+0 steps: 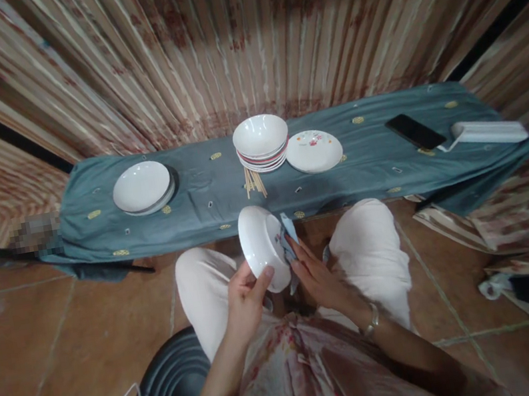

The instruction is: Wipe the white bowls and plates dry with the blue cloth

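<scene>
Between my knees, a white bowl (256,243) is held tilted on its side, with a floral pattern partly showing on its right. My left hand (248,295) grips its lower rim, thumb on the outside. Fingers of my right hand (313,272) press a light blue cloth (289,229) against the bowl's right side; part of the cloth is hidden behind them. Beyond the bowl, a stack of white bowls (260,136) stands on the table, some with red rims. Several wooden chopsticks (254,183) lie in front of that stack.
On the cloth-covered table (206,211) are stacked white dishes (141,186) at left and a flowered plate (315,150) right of the bowls. Farther right lie a black phone (414,131) and a white device (489,131). A black round basin (169,389) sits on the floor.
</scene>
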The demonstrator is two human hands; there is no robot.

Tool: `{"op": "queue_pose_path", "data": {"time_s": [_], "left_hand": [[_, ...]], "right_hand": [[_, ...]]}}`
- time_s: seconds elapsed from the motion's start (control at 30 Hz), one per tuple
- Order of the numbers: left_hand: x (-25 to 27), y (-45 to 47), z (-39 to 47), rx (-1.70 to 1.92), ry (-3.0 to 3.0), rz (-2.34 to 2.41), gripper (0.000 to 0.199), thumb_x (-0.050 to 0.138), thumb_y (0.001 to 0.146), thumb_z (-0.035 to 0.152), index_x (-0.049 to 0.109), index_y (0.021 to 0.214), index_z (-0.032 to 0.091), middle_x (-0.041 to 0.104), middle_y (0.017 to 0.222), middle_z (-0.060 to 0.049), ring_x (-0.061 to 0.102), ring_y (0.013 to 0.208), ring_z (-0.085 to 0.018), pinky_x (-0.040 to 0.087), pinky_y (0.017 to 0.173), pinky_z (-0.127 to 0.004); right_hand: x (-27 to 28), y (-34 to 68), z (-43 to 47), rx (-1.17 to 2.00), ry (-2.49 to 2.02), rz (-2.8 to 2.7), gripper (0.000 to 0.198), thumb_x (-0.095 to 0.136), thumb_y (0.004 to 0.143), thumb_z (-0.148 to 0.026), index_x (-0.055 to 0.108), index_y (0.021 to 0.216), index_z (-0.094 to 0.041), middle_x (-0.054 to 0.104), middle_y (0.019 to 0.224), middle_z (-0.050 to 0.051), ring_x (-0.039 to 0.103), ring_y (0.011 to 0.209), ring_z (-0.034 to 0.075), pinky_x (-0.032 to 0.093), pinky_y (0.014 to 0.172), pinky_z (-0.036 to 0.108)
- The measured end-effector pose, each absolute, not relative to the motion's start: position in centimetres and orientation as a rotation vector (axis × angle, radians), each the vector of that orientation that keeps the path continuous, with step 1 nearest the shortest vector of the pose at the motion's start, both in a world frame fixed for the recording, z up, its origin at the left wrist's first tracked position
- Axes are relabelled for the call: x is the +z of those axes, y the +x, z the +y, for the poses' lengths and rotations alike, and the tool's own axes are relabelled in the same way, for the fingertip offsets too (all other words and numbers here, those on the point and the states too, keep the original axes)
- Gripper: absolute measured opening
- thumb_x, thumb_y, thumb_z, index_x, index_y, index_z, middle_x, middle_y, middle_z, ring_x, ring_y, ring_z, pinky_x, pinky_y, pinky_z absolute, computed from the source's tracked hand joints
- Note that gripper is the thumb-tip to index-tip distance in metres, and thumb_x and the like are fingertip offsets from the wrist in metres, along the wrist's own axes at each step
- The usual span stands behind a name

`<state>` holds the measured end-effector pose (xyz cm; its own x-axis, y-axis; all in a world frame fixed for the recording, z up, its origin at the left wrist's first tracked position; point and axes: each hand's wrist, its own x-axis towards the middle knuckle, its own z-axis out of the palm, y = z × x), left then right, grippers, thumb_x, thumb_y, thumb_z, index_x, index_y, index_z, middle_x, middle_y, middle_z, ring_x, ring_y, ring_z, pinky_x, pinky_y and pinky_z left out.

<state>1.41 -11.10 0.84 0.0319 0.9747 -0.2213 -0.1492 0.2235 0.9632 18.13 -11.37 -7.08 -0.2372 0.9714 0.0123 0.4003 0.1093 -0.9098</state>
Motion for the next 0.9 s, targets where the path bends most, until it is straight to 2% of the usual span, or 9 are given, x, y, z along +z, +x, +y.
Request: {"op": "queue_pose_path", "data": {"time_s": [0.1, 0.17, 0.23, 0.3, 0.4, 0.53, 0.6, 0.8, 0.9], "left_hand": [[0.4, 1.7, -10.4, 1.101, 0.998, 1.201, 0.041, 0.075, 0.073, 0.045, 0.074, 0.1, 0.014, 0.075, 0.088, -0.006, 0.066, 0.079, -0.02, 0.052, 0.074, -0.029], [0.0, 2.1, -9.9, 1.11, 1.066, 1.203, 0.037, 0.074, 0.074, 0.044, 0.074, 0.097, 0.014, 0.074, 0.088, -0.005, 0.065, 0.082, -0.02, 0.051, 0.075, -0.029], [-0.5, 2.5, -9.5, 1.121, 1.158, 1.198, 0.033, 0.071, 0.077, 0.043, 0.075, 0.093, 0.014, 0.074, 0.086, -0.005, 0.064, 0.082, -0.02, 0.051, 0.075, -0.029], [-1.0, 2.9, -9.0, 1.097, 1.305, 1.191, 0.031, 0.066, 0.082, 0.042, 0.074, 0.092, 0.014, 0.073, 0.083, -0.006, 0.064, 0.079, -0.019, 0.052, 0.073, -0.029], [-1.7, 3.6, -7.9, 0.998, 1.653, 1.175, 0.028, 0.057, 0.09, 0.036, 0.072, 0.101, 0.015, 0.074, 0.09, -0.009, 0.068, 0.082, -0.021, 0.054, 0.077, -0.031], [-2.5, 4.9, -5.7, 0.96, 2.146, 1.046, 0.037, 0.047, 0.095, 0.026, 0.06, 0.128, 0.019, 0.067, 0.126, -0.014, 0.064, 0.116, -0.023, 0.052, 0.098, -0.038], [-2.7, 5.8, -4.4, 0.895, 2.345, 1.028, 0.041, 0.04, 0.097, 0.022, 0.054, 0.135, 0.021, 0.062, 0.135, -0.013, 0.059, 0.124, -0.021, 0.049, 0.103, -0.039], [-2.0, 8.5, -0.6, 0.617, 2.771, 0.948, 0.042, 0.042, 0.095, 0.014, 0.054, 0.135, 0.016, 0.059, 0.137, -0.019, 0.051, 0.132, -0.029, 0.05, 0.102, -0.045], [-1.4, 9.9, 1.1, 0.503, 2.869, 0.92, 0.043, 0.045, 0.093, 0.01, 0.055, 0.135, 0.016, 0.059, 0.136, -0.02, 0.052, 0.132, -0.03, 0.051, 0.099, -0.044]], "right_hand": [[-6.1, 18.4, -12.4, 1.17, -1.351, -1.648, 0.056, 0.034, 0.101, -0.044, 0.029, 0.153, -0.024, 0.033, 0.158, 0.007, 0.027, 0.147, 0.019, 0.022, 0.122, 0.045], [-5.3, 18.8, -12.8, 1.18, -1.344, -1.609, 0.052, 0.04, 0.099, -0.045, 0.041, 0.147, -0.025, 0.045, 0.151, 0.007, 0.04, 0.14, 0.022, 0.029, 0.118, 0.045], [-4.3, 19.5, -12.9, 1.221, -1.345, -1.573, 0.045, 0.045, 0.097, -0.046, 0.055, 0.136, -0.025, 0.062, 0.133, 0.008, 0.058, 0.122, 0.024, 0.043, 0.107, 0.042], [-3.5, 20.2, -12.7, 1.268, -1.375, -1.526, 0.038, 0.047, 0.095, -0.048, 0.067, 0.116, -0.023, 0.072, 0.102, 0.005, 0.066, 0.091, 0.022, 0.053, 0.084, 0.035], [-2.4, 21.4, -12.0, 1.291, -1.39, -1.446, 0.038, 0.047, 0.094, -0.051, 0.07, 0.096, -0.019, 0.067, 0.078, 0.002, 0.059, 0.069, 0.017, 0.047, 0.062, 0.026], [-1.4, 22.4, -10.1, 1.185, -1.36, -1.439, 0.041, 0.047, 0.092, -0.054, 0.068, 0.091, -0.019, 0.063, 0.074, 0.0, 0.054, 0.067, 0.015, 0.04, 0.059, 0.024], [-1.1, 22.8, -9.0, 1.085, -1.39, -1.44, 0.042, 0.048, 0.09, -0.056, 0.066, 0.083, -0.018, 0.061, 0.07, -0.001, 0.053, 0.065, 0.014, 0.039, 0.059, 0.024], [-1.6, 24.1, -5.8, 0.939, -1.56, -1.256, 0.052, 0.05, 0.083, -0.064, 0.057, 0.059, -0.019, 0.053, 0.055, -0.001, 0.044, 0.055, 0.013, 0.032, 0.053, 0.027], [-2.6, 25.1, -4.3, 0.948, -1.59, -1.119, 0.052, 0.052, 0.08, -0.065, 0.057, 0.057, -0.019, 0.053, 0.055, -0.001, 0.047, 0.058, 0.014, 0.034, 0.055, 0.027]]}}
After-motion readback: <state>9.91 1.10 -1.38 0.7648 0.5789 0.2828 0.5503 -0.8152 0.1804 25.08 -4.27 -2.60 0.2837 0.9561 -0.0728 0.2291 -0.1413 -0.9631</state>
